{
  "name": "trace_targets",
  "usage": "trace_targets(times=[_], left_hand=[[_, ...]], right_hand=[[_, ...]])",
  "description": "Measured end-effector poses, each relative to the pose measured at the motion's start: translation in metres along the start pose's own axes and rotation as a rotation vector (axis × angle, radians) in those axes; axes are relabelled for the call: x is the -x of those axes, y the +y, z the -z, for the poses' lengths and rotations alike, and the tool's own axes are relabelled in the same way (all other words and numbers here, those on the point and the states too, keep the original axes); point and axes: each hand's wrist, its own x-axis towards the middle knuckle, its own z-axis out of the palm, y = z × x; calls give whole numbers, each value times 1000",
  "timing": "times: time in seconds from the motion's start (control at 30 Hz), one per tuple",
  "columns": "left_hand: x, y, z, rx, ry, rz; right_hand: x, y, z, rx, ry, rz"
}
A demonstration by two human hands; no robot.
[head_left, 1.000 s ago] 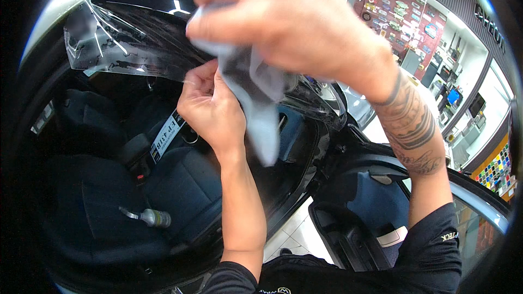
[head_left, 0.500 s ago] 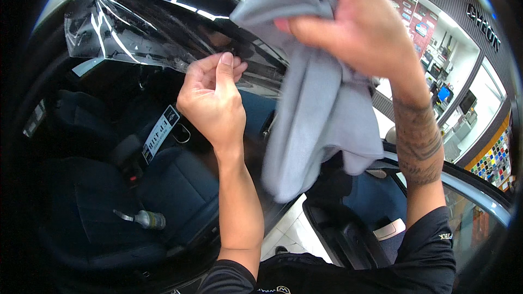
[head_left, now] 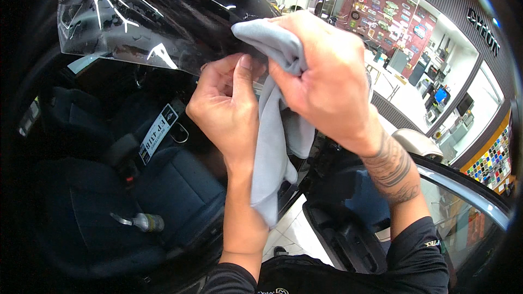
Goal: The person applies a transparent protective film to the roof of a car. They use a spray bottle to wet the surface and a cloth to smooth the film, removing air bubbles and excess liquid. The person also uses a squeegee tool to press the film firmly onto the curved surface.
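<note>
A sheet of clear film (head_left: 122, 30) droops over the edge of the glossy black car panel (head_left: 218, 5), creased and catching the light. With thumb and curled fingers, my left hand (head_left: 224, 111) pinches the film's lower edge; the exact grip is partly hidden. My right hand (head_left: 329, 79) is closed round a bunched grey cloth (head_left: 272, 158). One folded end of the cloth pokes out past the fingers against the black panel, just above my left thumb. The rest hangs down behind my left wrist.
Below the film is the car's interior with dark seats (head_left: 185, 179). A small bottle with a bent nozzle (head_left: 147, 222) lies on one seat. A white plate (head_left: 159, 133) is beyond it. At right stand the open car door (head_left: 348, 228) and its mirror (head_left: 417, 144).
My right hand has come down and left, bringing the raised cloth onto the black panel beside my left hand. My left hand has shifted slightly right, still at the film's edge.
</note>
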Motion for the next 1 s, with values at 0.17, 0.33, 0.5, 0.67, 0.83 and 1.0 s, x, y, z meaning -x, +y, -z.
trace_targets(times=[0.17, 0.33, 0.5, 0.67, 0.83, 1.0], left_hand=[[-10, -1, 6, -110, -49, -54], [-22, 16, 18, -330, -223, -44], [-33, 21, 34, -202, -76, -46], [-57, 56, 34, -146, 2, -167], [-68, 69, 42, -152, -58, -142], [-74, 65, 51, -31, -145, -105]], right_hand=[[10, -11, -30, 40, 227, -20], [19, -16, -44, 204, 319, -7], [45, -14, -29, -493, 328, -302], [42, -13, -21, -461, 430, -468], [7, -27, -43, -343, 505, -205], [-8, -35, -58, -84, 572, -30]])
